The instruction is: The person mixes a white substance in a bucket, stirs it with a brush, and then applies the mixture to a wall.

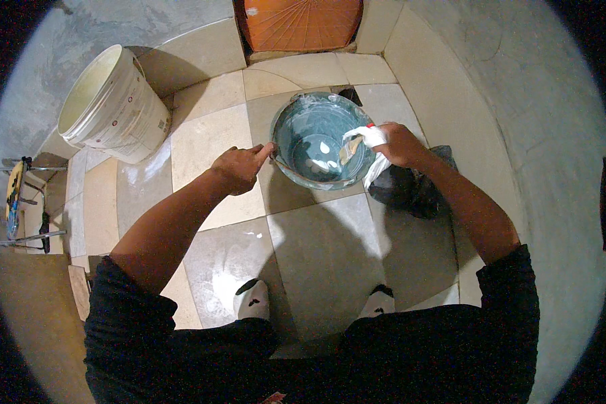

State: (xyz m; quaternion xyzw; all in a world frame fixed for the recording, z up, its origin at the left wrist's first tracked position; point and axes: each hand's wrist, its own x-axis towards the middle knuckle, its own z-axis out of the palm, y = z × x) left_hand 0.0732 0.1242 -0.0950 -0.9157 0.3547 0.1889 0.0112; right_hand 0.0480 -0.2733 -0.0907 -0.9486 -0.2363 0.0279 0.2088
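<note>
A blue-green bucket (296, 121) stands on the tiled floor in front of me, with whitish smears on its wall and white patches at its bottom. My left hand (241, 168) is closed at the bucket's left rim, beside its thin wire handle. Over the right rim, my right hand (400, 145) grips a paintbrush (350, 149) whose tan bristles point down into the bucket. A crumpled white cloth (377, 165) is bunched in the same hand and hangs outside the rim. My fingers hide most of the brush's handle.
A white pail (124, 111) leans at the left wall. Dark, bag-like bundles (411, 192) lie right of the bucket, under my right forearm. An orange panel (303, 23) stands at the far wall. At far left is a metal-framed object (27, 202). Walls close in on both sides.
</note>
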